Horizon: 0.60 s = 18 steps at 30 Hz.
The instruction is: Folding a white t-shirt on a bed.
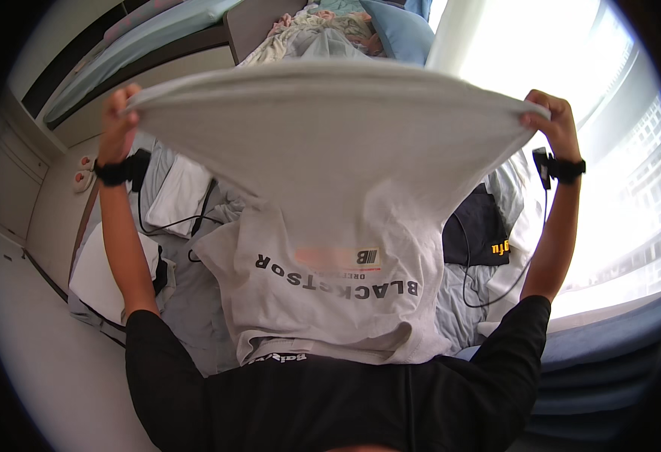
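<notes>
A light grey T-shirt (330, 152) with printed lettering is stretched out before me, its neck end near my body and its hem raised on the far side. My left hand (119, 121) pinches one corner of the hem. At the opposite corner my right hand (550, 116) grips the fabric. The hem is taut and slightly blurred between the two hands. The shirt's lower part lies over the grey bedding (189, 316), close against my black top. Each wrist wears a black strap with a small device and a cable.
Left of the shirt lie a folded white garment (181, 195) and a white pile (110, 268). A folded black garment (477, 229) with yellow lettering is at right. Beyond are rumpled bedclothes (325, 39) and a blue pillow (404, 31). Sheer curtains (607, 226) hang at right; slippers (84, 172) stand on the floor.
</notes>
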Tool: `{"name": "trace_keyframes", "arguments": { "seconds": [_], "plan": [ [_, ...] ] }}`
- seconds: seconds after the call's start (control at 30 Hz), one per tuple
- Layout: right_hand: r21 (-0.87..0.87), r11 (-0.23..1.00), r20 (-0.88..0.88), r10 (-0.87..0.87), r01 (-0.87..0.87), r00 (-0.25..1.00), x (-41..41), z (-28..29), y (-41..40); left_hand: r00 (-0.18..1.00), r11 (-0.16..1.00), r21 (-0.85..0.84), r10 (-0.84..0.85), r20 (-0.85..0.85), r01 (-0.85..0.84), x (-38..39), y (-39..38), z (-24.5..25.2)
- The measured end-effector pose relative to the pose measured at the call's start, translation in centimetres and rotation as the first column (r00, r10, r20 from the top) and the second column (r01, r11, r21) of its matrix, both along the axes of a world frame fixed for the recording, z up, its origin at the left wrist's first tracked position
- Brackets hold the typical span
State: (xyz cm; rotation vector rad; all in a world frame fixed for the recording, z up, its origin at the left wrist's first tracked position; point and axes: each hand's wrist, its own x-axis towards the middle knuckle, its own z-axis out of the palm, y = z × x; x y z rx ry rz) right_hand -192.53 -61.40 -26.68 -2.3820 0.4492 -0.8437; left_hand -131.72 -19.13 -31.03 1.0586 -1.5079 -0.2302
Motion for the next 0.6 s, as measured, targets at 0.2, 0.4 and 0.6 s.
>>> {"name": "trace_keyframes", "arguments": {
  "seconds": [0.2,0.4,0.6],
  "plan": [
    [-0.287,0.958,-0.081,-0.05,0.024,0.995,-0.4,-2.2,6.1,0.998,0.925,-0.376,0.039,-0.046,-0.053,-9.6,4.0,-0.7],
    [-0.335,0.942,-0.202,-0.043,-0.028,0.978,0.2,-2.4,8.0,0.736,0.708,-0.204,-0.662,0.145,0.677,-12.1,5.7,2.3],
    [-0.299,0.953,-0.081,-0.078,0.051,0.994,-4.1,-2.0,5.2,0.973,0.996,0.034,0.077,0.218,-0.086,-13.4,7.4,3.2]
  ]
}}
